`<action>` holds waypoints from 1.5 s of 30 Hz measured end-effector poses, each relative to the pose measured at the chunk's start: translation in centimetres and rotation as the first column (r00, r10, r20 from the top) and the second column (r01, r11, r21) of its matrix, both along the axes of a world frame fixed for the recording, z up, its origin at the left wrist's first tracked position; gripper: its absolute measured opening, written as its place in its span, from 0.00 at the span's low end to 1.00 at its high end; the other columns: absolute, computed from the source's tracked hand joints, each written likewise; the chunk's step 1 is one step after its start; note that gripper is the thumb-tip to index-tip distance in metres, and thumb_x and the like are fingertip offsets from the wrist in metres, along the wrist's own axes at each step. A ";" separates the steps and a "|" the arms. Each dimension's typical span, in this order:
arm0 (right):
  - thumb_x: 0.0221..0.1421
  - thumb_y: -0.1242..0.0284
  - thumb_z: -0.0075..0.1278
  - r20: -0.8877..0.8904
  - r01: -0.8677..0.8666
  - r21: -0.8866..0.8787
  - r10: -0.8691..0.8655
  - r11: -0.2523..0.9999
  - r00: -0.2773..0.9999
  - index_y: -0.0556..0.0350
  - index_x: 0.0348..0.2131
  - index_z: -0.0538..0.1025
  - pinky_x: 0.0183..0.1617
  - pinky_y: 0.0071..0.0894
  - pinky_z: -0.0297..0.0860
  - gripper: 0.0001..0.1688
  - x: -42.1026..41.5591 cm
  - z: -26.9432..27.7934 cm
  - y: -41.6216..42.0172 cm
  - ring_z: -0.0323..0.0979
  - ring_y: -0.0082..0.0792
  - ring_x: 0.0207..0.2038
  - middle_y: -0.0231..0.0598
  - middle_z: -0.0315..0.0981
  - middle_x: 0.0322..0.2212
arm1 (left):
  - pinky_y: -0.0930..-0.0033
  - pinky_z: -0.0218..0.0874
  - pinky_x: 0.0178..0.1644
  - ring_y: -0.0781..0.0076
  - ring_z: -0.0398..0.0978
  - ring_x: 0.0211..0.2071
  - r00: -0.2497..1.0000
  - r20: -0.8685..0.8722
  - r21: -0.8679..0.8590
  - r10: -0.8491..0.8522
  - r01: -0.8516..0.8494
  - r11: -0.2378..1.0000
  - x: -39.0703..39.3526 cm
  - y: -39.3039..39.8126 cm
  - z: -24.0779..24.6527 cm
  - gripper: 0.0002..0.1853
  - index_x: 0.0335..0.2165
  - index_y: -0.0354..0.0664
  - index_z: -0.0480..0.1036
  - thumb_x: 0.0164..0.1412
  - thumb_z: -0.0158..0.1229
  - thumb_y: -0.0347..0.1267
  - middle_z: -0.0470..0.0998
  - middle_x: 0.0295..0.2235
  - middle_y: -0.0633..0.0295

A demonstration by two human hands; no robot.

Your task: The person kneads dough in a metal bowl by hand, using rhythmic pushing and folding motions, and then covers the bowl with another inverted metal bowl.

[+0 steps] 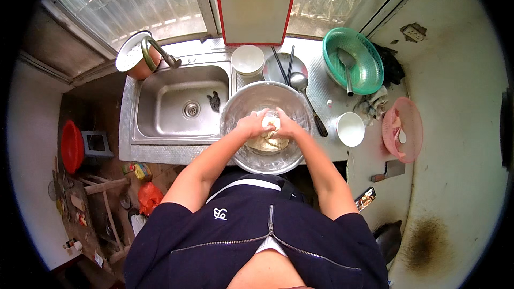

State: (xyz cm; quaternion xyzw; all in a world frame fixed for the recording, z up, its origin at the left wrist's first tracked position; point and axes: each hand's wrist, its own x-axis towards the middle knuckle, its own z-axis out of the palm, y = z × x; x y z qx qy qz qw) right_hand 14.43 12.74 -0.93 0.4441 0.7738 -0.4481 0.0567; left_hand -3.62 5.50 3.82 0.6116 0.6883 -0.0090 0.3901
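A large metal bowl stands at the counter's front edge, close to my body. Inside it lies a lump of pale dough. My left hand grips the dough's upper part from the left, and my right hand grips it from the right, with the fingertips of both hands near each other at the far side. Whitish residue coats the bowl's inner wall. Just beyond the rim are stacked white bowls, a plate with dark chopsticks, and a metal ladle.
To the left is a steel sink with a faucet. A green colander, white bowl, pink basket, cleaver and phone lie to the right. Behind stands a red-edged cutting board.
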 end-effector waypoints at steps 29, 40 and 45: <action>0.54 0.68 0.46 -0.575 0.434 0.094 -0.307 0.896 0.758 0.54 0.49 0.71 0.58 0.50 0.59 0.23 -2.0 3.2 -5.9 0.64 0.49 0.52 0.50 0.69 0.46 | 0.50 0.61 0.46 0.46 0.70 0.43 0.914 0.176 0.529 0.366 -0.402 0.747 2.7 -2.5 -2.1 0.20 0.39 0.39 0.73 0.67 0.40 0.42 0.75 0.40 0.49; 0.62 0.63 0.42 -0.391 0.525 0.521 -0.358 0.673 0.848 0.46 0.44 0.76 0.52 0.43 0.64 0.17 -4.4 -1.2 -5.3 0.68 0.42 0.47 0.39 0.71 0.43 | 0.57 0.64 0.44 0.59 0.72 0.40 0.912 -0.046 0.793 0.407 -0.215 0.571 3.9 0.0 -5.3 0.10 0.31 0.43 0.75 0.59 0.51 0.36 0.76 0.34 0.60; 0.62 0.60 0.41 -0.208 0.462 0.522 -0.419 0.717 0.884 0.47 0.37 0.76 0.46 0.46 0.66 0.15 -4.9 -2.7 -3.2 0.69 0.43 0.43 0.38 0.73 0.37 | 0.57 0.64 0.42 0.61 0.73 0.38 0.908 -0.163 0.620 0.385 -0.209 0.756 3.4 2.5 -5.6 0.11 0.27 0.46 0.74 0.60 0.49 0.38 0.76 0.33 0.62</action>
